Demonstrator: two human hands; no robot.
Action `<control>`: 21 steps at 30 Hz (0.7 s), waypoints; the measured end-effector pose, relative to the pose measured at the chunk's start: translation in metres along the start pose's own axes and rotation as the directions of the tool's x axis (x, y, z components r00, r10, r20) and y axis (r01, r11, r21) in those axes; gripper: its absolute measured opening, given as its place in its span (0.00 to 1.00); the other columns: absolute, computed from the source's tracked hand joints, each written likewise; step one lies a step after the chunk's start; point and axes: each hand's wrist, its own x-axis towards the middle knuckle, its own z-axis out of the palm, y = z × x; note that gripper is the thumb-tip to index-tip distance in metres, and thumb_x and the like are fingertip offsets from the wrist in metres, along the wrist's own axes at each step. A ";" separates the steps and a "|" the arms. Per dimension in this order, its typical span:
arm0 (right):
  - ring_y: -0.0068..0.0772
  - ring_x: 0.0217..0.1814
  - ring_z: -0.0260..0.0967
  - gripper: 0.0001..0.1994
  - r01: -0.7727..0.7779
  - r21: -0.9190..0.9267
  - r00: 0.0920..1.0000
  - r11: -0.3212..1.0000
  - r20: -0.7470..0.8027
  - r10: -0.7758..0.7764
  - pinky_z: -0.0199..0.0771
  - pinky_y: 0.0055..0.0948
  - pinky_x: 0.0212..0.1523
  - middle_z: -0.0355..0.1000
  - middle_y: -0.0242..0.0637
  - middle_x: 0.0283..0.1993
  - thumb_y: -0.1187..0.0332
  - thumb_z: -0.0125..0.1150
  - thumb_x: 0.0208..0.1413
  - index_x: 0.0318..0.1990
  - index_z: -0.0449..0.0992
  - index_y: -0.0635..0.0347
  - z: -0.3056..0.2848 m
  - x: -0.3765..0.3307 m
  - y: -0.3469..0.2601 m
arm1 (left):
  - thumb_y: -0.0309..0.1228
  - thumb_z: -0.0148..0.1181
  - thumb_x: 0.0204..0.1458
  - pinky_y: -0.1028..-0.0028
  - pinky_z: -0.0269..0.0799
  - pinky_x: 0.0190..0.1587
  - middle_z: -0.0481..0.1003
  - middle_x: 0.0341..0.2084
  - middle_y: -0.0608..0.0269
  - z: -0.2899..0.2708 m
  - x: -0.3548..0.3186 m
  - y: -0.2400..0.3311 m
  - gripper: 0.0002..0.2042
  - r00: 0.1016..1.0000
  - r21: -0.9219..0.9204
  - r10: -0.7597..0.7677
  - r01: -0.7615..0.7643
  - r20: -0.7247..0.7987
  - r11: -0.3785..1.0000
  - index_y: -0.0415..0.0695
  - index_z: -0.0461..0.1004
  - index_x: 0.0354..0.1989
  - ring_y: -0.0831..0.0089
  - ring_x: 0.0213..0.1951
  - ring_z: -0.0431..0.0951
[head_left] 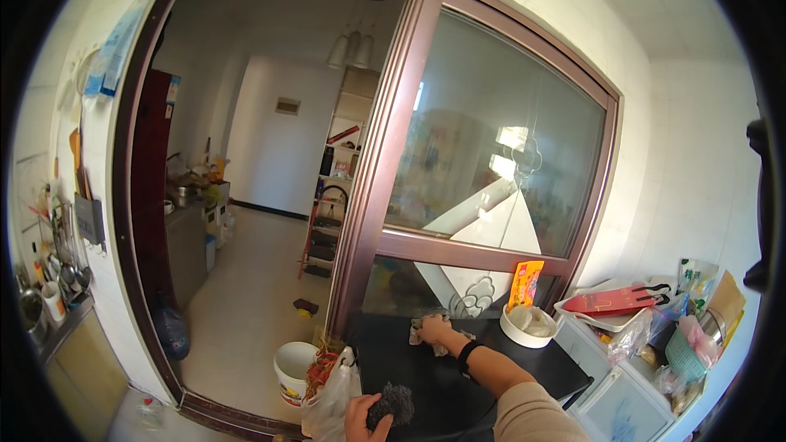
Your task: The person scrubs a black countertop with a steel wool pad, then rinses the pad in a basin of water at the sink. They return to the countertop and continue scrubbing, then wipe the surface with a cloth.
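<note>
My right hand (434,330) reaches forward and presses flat on a crumpled grey cloth (446,344) at the far edge of a black tabletop (426,381), close to the glass of a sliding door. A black band sits on that wrist. My left hand (357,419) is low at the tabletop's near left corner, closed around a dark, rough scouring pad (393,403).
A white bowl (530,326) and an orange packet (525,282) stand at the table's right end. White cabinets with a red item on a tray (614,301) and bags are further right. A white bucket (293,370) and plastic bag (327,399) sit left by the doorway.
</note>
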 end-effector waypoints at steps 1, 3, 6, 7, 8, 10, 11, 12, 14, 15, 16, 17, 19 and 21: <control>0.55 0.71 0.56 0.29 0.001 0.007 0.998 1.000 -0.058 -0.001 0.61 0.57 0.64 0.65 0.45 0.67 0.48 0.56 0.61 0.68 0.67 0.46 -0.013 -0.018 -0.030 | 0.30 0.63 0.54 0.58 0.65 0.57 0.71 0.48 0.47 -0.006 0.003 0.008 0.21 0.996 0.009 0.089 -0.089 -0.016 0.996 0.38 0.71 0.56 0.50 0.51 0.72; 0.52 0.69 0.59 0.27 0.145 -0.012 0.984 0.989 -0.107 -0.145 0.62 0.53 0.64 0.68 0.44 0.65 0.51 0.56 0.60 0.65 0.70 0.48 -0.012 -0.046 -0.046 | 0.26 0.62 0.53 0.60 0.66 0.56 0.71 0.46 0.46 0.002 -0.011 0.020 0.21 0.992 -0.048 0.118 -0.120 -0.044 0.992 0.37 0.70 0.56 0.50 0.49 0.72; 0.50 0.70 0.58 0.26 0.434 0.019 0.872 0.901 -0.261 -0.414 0.58 0.52 0.68 0.69 0.44 0.62 0.55 0.58 0.58 0.64 0.71 0.47 -0.013 -0.040 -0.073 | 0.28 0.61 0.55 0.60 0.66 0.55 0.71 0.47 0.47 -0.001 -0.001 0.023 0.20 0.996 -0.115 0.077 -0.072 0.039 0.991 0.37 0.70 0.56 0.50 0.49 0.72; 0.54 0.71 0.56 0.26 0.557 0.125 0.815 0.821 -0.274 -0.511 0.57 0.52 0.69 0.64 0.44 0.67 0.55 0.59 0.57 0.64 0.70 0.45 -0.012 -0.030 -0.072 | 0.30 0.61 0.56 0.61 0.66 0.56 0.69 0.48 0.48 0.001 0.001 0.021 0.20 0.996 -0.156 0.018 -0.005 0.082 0.988 0.38 0.70 0.56 0.51 0.49 0.72; 0.58 0.71 0.54 0.27 0.592 0.108 0.792 0.799 -0.264 -0.551 0.57 0.52 0.69 0.57 0.46 0.71 0.57 0.60 0.57 0.65 0.68 0.44 -0.007 -0.022 -0.076 | 0.32 0.61 0.57 0.61 0.65 0.56 0.68 0.50 0.49 0.004 0.001 0.019 0.20 0.992 -0.181 -0.056 0.075 0.110 0.981 0.39 0.70 0.56 0.52 0.49 0.72; 0.56 0.75 0.49 0.26 0.708 0.087 0.700 0.701 -0.210 -0.682 0.53 0.54 0.70 0.58 0.49 0.69 0.59 0.61 0.59 0.65 0.67 0.52 -0.018 -0.032 -0.100 | 0.31 0.63 0.54 0.60 0.66 0.55 0.69 0.47 0.46 0.000 0.006 0.021 0.21 0.998 -0.144 0.034 -0.028 0.045 0.989 0.37 0.71 0.55 0.50 0.49 0.72; 0.55 0.74 0.51 0.26 0.801 0.089 0.595 0.592 -0.217 -0.773 0.53 0.52 0.70 0.58 0.49 0.70 0.61 0.61 0.59 0.64 0.68 0.52 -0.030 -0.043 -0.106 | 0.31 0.64 0.53 0.59 0.66 0.55 0.70 0.46 0.44 -0.003 0.006 0.020 0.21 0.998 -0.124 0.065 -0.062 0.023 0.990 0.36 0.71 0.55 0.49 0.49 0.72; 0.54 0.73 0.53 0.26 0.826 0.135 0.564 0.548 -0.207 -0.799 0.53 0.49 0.70 0.57 0.49 0.70 0.63 0.63 0.58 0.64 0.69 0.51 -0.042 -0.058 -0.110 | 0.29 0.64 0.52 0.59 0.66 0.54 0.70 0.46 0.44 -0.004 0.006 0.017 0.22 0.997 -0.108 0.075 -0.073 0.012 0.991 0.36 0.71 0.55 0.49 0.48 0.72; 0.51 0.73 0.54 0.28 0.838 0.119 0.545 0.532 -0.146 -0.826 0.54 0.44 0.71 0.56 0.47 0.71 0.64 0.65 0.56 0.65 0.69 0.51 -0.042 -0.089 -0.106 | 0.28 0.65 0.51 0.60 0.65 0.54 0.70 0.46 0.45 -0.002 0.005 0.010 0.22 0.996 -0.098 0.084 -0.085 -0.015 0.992 0.36 0.71 0.55 0.49 0.48 0.71; 0.50 0.74 0.53 0.29 0.853 0.153 0.515 0.499 -0.097 -0.852 0.53 0.43 0.71 0.56 0.46 0.72 0.65 0.66 0.55 0.66 0.68 0.50 -0.045 -0.109 -0.105 | 0.28 0.65 0.50 0.60 0.65 0.54 0.70 0.47 0.45 -0.005 0.004 0.007 0.23 0.996 -0.097 0.079 -0.082 -0.029 0.992 0.37 0.71 0.56 0.49 0.48 0.71; 0.50 0.73 0.54 0.30 0.868 0.160 0.489 0.470 -0.103 -0.866 0.54 0.43 0.71 0.57 0.45 0.72 0.64 0.67 0.55 0.66 0.68 0.50 -0.048 -0.131 -0.097 | 0.28 0.65 0.50 0.60 0.64 0.55 0.70 0.47 0.46 -0.006 0.005 0.008 0.24 0.993 -0.039 0.105 -0.108 -0.053 0.993 0.37 0.71 0.56 0.49 0.48 0.71; 0.50 0.72 0.55 0.30 0.884 0.166 0.457 0.437 -0.110 -0.882 0.54 0.43 0.70 0.57 0.44 0.72 0.62 0.68 0.55 0.66 0.68 0.51 -0.052 -0.151 -0.089 | 0.28 0.65 0.50 0.59 0.63 0.55 0.70 0.47 0.46 -0.007 0.006 0.008 0.23 0.996 -0.061 0.070 -0.073 -0.053 0.995 0.38 0.71 0.56 0.49 0.48 0.71; 0.49 0.73 0.54 0.30 0.830 0.216 0.540 0.515 -0.079 -0.838 0.52 0.42 0.72 0.58 0.46 0.72 0.66 0.68 0.54 0.66 0.69 0.52 -0.055 -0.204 -0.048 | 0.29 0.65 0.51 0.59 0.63 0.55 0.70 0.48 0.47 0.000 0.003 0.010 0.23 0.999 -0.087 0.035 -0.037 -0.025 0.996 0.38 0.71 0.56 0.50 0.48 0.70; 0.49 0.74 0.53 0.31 0.779 0.235 0.604 0.581 -0.036 -0.796 0.51 0.42 0.72 0.58 0.47 0.71 0.68 0.68 0.52 0.66 0.69 0.52 -0.059 -0.253 -0.016 | 0.30 0.65 0.52 0.60 0.63 0.55 0.70 0.49 0.48 0.004 -0.001 0.009 0.23 1.000 -0.096 0.004 -0.004 0.004 0.995 0.38 0.71 0.56 0.51 0.49 0.69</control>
